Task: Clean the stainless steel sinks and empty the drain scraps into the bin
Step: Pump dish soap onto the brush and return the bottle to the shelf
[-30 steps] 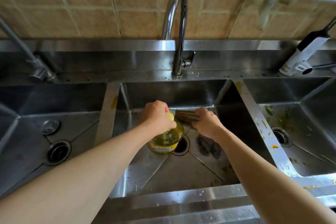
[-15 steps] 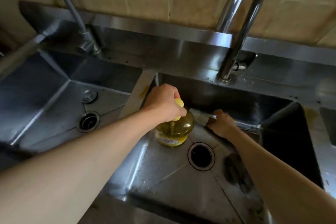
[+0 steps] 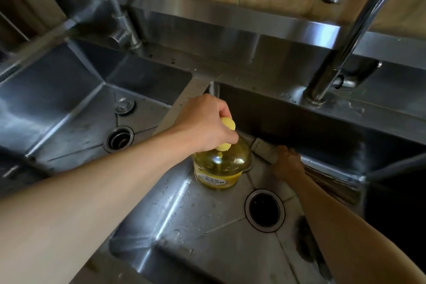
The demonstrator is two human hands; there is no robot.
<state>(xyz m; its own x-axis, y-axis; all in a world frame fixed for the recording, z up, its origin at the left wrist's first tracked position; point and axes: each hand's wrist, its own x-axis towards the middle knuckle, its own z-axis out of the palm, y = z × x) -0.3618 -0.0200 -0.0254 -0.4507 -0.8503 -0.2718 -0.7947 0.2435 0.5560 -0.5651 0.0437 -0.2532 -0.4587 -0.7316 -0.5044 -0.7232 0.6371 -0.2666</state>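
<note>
Yellow liquid filled the soap bottle, which stood upright on the floor of the middle sink, just behind its drain. The left hand curled over the bottle's pump top, fingers closed on it. The right hand gripped a brush lying just right of the bottle, handle end pointing toward the spout. Soaping the brush probably depended on that closeness.
</note>
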